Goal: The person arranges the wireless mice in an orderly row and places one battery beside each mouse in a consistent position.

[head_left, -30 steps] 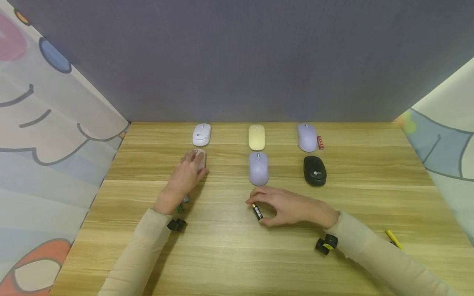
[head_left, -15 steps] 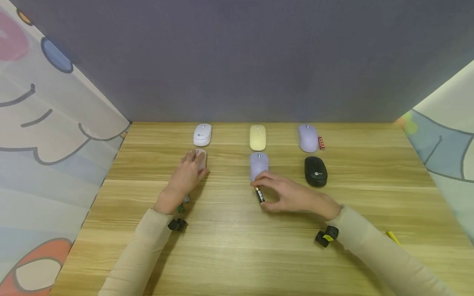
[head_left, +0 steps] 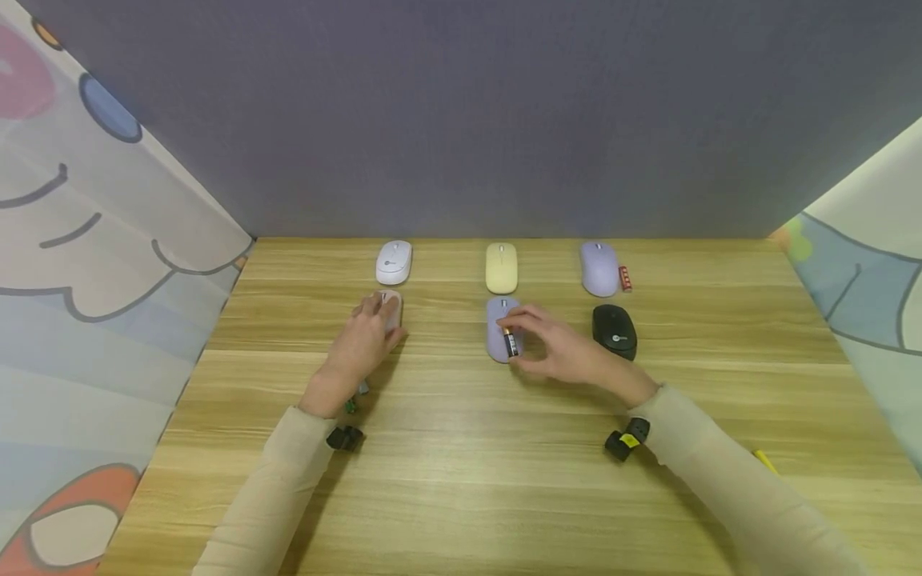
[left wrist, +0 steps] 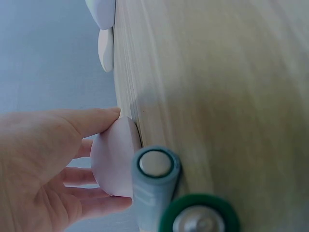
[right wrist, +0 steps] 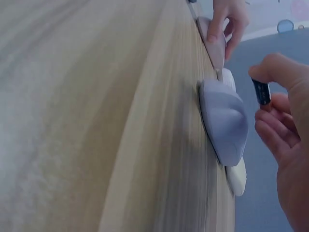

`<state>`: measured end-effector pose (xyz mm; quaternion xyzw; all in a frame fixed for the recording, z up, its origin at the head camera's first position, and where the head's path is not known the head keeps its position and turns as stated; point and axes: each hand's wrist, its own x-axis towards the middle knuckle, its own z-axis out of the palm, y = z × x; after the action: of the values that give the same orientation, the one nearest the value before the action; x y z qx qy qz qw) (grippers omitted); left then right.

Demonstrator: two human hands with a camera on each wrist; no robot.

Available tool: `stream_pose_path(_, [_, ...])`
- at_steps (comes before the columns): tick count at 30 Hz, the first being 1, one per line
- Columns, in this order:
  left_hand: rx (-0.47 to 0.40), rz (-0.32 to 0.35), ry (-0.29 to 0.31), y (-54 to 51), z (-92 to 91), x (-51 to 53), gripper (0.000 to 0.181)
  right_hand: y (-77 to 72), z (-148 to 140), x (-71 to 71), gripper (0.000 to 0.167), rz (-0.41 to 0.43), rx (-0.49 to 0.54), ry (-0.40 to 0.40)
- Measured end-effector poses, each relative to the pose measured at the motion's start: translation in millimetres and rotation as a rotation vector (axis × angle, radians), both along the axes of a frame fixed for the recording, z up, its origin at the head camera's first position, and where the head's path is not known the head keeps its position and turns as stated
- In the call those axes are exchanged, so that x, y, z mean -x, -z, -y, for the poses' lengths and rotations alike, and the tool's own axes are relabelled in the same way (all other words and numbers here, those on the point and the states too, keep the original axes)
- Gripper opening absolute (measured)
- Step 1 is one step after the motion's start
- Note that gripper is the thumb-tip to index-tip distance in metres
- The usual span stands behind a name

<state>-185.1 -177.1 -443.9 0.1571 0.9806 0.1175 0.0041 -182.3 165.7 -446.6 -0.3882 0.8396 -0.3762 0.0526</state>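
**Black battery held over near purple mouse; left hand on pink mouse**

Right hand (head_left: 565, 348): thumb and forefinger pinch the black battery (head_left: 511, 342) by its ends, copper end on the far side. Battery is raised above the near purple mouse (head_left: 495, 342), not touching it per the right wrist view. Other fingers loosely bent.

Left hand (head_left: 358, 344): grips the pink mouse (left wrist: 116, 159), thumb on one side, fingers round the other. Mouse sits on the table (head_left: 446, 480).

Near the left wrist: grey battery (left wrist: 150, 193) and green battery (left wrist: 193, 203), side by side; mostly hidden by the hand in the head view.

Mice layout: far row, left to right, white mouse (head_left: 393, 264), yellow mouse (head_left: 501, 268), far purple mouse (head_left: 599, 270). Near row: pink, purple, then black mouse (head_left: 614, 330) on the right.

Red battery (head_left: 625, 278) just right of the far purple mouse. Yellow stick (head_left: 765, 461) by the right sleeve (head_left: 727, 472), partly hidden. Grey panel (head_left: 497, 120) backs the table.
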Motion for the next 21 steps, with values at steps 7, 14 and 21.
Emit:
stream_pose_path(7, [-0.012,0.014,-0.009,0.6,0.5,-0.3,0.06,2.7,-3.3,8.3,0.054,-0.005,-0.007,0.085])
stream_pose_path(14, [-0.017,0.018,-0.011,1.6,1.0,0.4,0.06,2.7,-8.1,19.3,0.055,0.039,-0.029,0.187])
stream_pose_path(21, [-0.012,0.016,-0.009,-0.8,0.0,-0.3,0.06,8.2,-11.8,32.4,0.052,0.041,-0.085,0.251])
